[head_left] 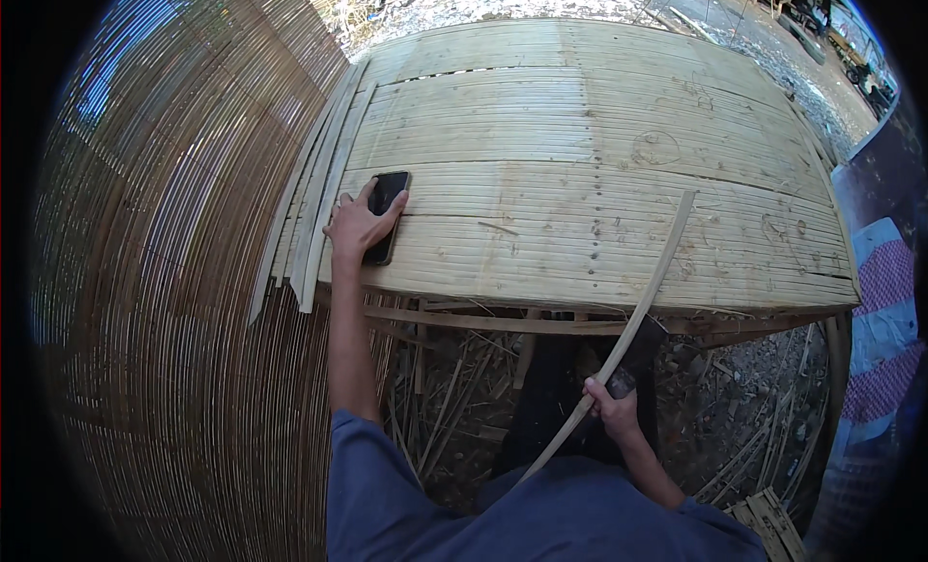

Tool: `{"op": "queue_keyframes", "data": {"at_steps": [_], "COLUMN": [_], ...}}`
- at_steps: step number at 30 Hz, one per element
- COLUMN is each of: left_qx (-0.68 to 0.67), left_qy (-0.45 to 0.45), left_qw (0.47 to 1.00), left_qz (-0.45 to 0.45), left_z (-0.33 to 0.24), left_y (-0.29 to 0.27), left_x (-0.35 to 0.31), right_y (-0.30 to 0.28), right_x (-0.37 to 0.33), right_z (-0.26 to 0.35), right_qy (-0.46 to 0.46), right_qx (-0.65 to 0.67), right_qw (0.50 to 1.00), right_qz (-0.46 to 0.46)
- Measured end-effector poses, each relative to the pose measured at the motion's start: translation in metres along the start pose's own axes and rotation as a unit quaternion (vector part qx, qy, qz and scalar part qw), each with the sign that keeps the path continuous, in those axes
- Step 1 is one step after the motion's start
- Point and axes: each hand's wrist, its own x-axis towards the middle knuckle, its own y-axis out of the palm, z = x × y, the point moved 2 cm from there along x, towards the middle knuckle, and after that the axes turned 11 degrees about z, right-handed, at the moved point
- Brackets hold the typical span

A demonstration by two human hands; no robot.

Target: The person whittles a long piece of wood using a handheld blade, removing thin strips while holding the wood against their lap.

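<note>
No text, label, number or sign is showing legibly; the phone (391, 188), left of the frame's centre, is displaying only a dark face.

Person's wearing a dusty blue shirt (580, 523), kinda loose, with the left sleeve (372, 475) and right sleeve (715, 528) both stopping around the elbow. Forearms (352, 345), left hand (360, 224) and right hand (619, 414) are going bare, and dark trousers (543, 393) are covering the legs.

On table (541, 224): left hand (358, 222) hides part of phone (384, 243). Nearside of table: lower end of strip (643, 308) vanishes at shirt (580, 514); dark object (622, 382) by right hand (616, 413) looks indistinct.
</note>
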Motion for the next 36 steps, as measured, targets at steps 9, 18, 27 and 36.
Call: {"op": "queue_keyframes", "data": {"at_steps": [9,18,27,36], "left_qx": [-0.152,-0.188,-0.214,-0.193], "left_qy": [0.113,0.116,0.193,0.207], "left_qw": [0.980,0.972,0.947,0.951], "left_qz": [-0.058,-0.085,-0.142,-0.120], "left_z": [0.019,0.037,0.037,0.029], "left_y": [0.007,0.024,0.030,0.023], "left_x": [-0.030,-0.034,-0.044,-0.050], "right_y": [0.000,0.007,0.003,0.004], "right_x": [-0.002,-0.003,-0.003,-0.004], "right_z": [-0.002,0.001,-0.007,-0.009], "right_qy": [0.001,0.003,0.007,0.017], "right_qx": [-0.009,-0.009,-0.010,-0.039], "right_qw": [1.000,1.000,1.000,0.999], "right_qz": [0.002,0.005,0.004,0.006]}}
